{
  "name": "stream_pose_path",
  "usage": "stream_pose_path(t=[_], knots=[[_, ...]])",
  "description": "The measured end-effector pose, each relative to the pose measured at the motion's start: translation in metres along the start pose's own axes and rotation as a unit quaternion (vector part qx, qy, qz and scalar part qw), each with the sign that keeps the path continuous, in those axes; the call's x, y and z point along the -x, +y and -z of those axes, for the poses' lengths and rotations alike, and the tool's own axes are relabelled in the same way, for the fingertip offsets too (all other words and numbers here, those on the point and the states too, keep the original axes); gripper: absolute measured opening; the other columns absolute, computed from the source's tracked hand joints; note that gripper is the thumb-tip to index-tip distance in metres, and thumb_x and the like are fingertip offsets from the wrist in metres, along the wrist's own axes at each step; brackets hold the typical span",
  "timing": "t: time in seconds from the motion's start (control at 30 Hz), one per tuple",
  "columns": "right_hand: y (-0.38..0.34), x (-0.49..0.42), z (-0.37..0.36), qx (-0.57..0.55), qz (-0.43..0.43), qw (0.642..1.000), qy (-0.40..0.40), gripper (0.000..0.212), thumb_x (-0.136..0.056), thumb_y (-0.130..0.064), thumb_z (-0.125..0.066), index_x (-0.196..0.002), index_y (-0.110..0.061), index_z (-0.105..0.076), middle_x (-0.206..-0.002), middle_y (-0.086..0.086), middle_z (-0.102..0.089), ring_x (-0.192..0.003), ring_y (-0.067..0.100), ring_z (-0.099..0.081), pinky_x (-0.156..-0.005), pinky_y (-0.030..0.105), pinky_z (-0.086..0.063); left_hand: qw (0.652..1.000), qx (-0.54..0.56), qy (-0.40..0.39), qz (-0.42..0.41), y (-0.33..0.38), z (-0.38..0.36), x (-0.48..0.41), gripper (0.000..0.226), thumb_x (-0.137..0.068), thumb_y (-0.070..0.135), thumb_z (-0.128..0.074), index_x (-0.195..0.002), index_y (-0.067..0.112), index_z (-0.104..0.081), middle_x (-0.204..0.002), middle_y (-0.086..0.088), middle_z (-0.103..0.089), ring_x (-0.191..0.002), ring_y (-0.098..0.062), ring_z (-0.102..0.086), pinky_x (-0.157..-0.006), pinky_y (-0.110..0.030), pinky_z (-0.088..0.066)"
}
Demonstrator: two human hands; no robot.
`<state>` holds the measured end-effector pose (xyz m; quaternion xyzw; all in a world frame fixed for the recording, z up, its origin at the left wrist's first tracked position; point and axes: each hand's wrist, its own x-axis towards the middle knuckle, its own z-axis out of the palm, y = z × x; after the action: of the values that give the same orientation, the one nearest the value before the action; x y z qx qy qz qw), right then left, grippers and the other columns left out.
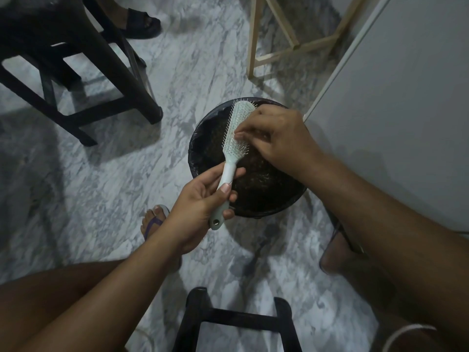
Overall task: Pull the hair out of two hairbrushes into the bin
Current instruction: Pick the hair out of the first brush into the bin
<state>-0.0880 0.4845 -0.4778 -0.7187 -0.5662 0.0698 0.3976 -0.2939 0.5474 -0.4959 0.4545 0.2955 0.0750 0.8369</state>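
Leftmost, a dark wooden stool (76,80) stands on the grey-veined marble floor (101,189). Nearer the middle, the left hand (200,207) wraps the smooth handle of a pale mint hairbrush (234,138) held above the round black bin (250,174). Right of it, the right hand (274,138) fingers pinch among thin metal bristles. A white panel (406,110) rises far right.

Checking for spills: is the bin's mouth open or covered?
Open. The bin shows no lid; dark contents are visible inside, below the hairbrush.
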Motion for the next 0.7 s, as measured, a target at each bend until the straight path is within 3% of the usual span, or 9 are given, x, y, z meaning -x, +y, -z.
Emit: stream_pose_path(t=[0.13,0.3,0.4,0.47,0.57,0.6,0.63,0.7], knots=[[0.003,-0.006,0.010,0.023,-0.027,0.997,0.070,0.013,-0.090,-0.018,-0.070,-0.089,-0.007,-0.076,-0.085,0.006,-0.073,-0.078,0.013,-0.064,-0.076,0.017,-0.047,0.998,0.061,0.009,0.025,0.001,-0.002,-0.001,0.043,-0.096,0.003,-0.050,-0.138,0.008,-0.053,-0.134,-0.005,-0.064,-0.074,-0.012,-0.052,-0.055,-0.023,-0.044],[0.024,-0.018,0.049,0.032,-0.101,0.980,0.168,0.020,-0.092,-0.027,-0.066,-0.092,-0.010,-0.076,-0.083,-0.001,-0.071,-0.074,0.011,-0.066,-0.072,0.025,-0.055,0.993,0.110,0.038,0.034,0.002,0.003,-0.002,0.040,-0.098,0.001,-0.047,-0.137,0.006,-0.054,-0.134,-0.004,-0.065,-0.073,-0.010,-0.053,-0.054,-0.021,-0.046],[0.041,-0.009,0.053,0.032,-0.161,0.971,0.171,0.021,-0.092,-0.029,-0.065,-0.093,-0.011,-0.076,-0.080,-0.003,-0.070,-0.070,0.010,-0.065,-0.070,0.022,-0.055,0.991,0.120,0.051,0.030,0.004,0.006,-0.003,0.039,-0.099,0.002,-0.047,-0.136,0.006,-0.055,-0.132,-0.002,-0.066,-0.073,-0.010,-0.053,-0.053,-0.021,-0.047],[0.048,0.007,0.039,0.048,-0.213,0.973,0.074,0.016,-0.091,-0.022,-0.066,-0.094,-0.011,-0.077,-0.084,0.003,-0.074,-0.076,0.012,-0.066,-0.078,0.030,-0.057,0.992,0.115,0.045,0.025,0.004,0.005,-0.003,0.040,-0.099,0.001,-0.047,-0.138,0.006,-0.053,-0.134,-0.003,-0.065,-0.073,-0.009,-0.052,-0.054,-0.021,-0.047],[0.047,0.029,0.007,0.099,-0.266,0.941,-0.185,0.014,-0.090,-0.023,-0.069,-0.101,-0.016,-0.076,-0.101,0.005,-0.075,-0.098,0.020,-0.069,-0.094,0.033,-0.052,0.994,0.104,0.036,0.021,0.005,0.003,-0.002,0.041,-0.100,0.001,-0.046,-0.140,0.007,-0.052,-0.136,-0.004,-0.064,-0.073,-0.010,-0.052,-0.055,-0.021,-0.046],[0.045,0.031,0.000,0.104,-0.284,0.921,-0.247,0.024,-0.089,-0.025,-0.072,-0.112,-0.018,-0.073,-0.113,0.007,-0.072,-0.108,0.023,-0.066,-0.097,0.032,-0.049,0.994,0.102,0.035,0.021,0.006,0.002,-0.003,0.041,-0.100,0.001,-0.045,-0.140,0.007,-0.051,-0.136,-0.004,-0.063,-0.073,-0.010,-0.052,-0.054,-0.022,-0.046],[0.043,0.030,-0.004,0.119,-0.302,0.895,-0.307,0.048,-0.085,-0.029,-0.075,-0.130,-0.018,-0.062,-0.131,0.010,-0.063,-0.122,0.026,-0.059,-0.103,0.033,-0.045,0.994,0.100,0.033,0.020,0.006,0.002,-0.003,0.041,-0.100,0.001,-0.046,-0.140,0.007,-0.051,-0.136,-0.004,-0.064,-0.073,-0.009,-0.052,-0.054,-0.022,-0.046],[0.036,0.021,0.002,0.165,-0.316,0.827,-0.435,0.102,-0.075,-0.039,-0.083,-0.156,-0.022,-0.022,-0.160,0.014,-0.026,-0.144,0.032,-0.034,-0.113,0.040,-0.035,0.995,0.095,0.029,0.017,0.006,0.002,-0.003,0.041,-0.100,0.001,-0.046,-0.140,0.007,-0.051,-0.136,-0.004,-0.063,-0.073,-0.009,-0.052,-0.054,-0.022,-0.046]])
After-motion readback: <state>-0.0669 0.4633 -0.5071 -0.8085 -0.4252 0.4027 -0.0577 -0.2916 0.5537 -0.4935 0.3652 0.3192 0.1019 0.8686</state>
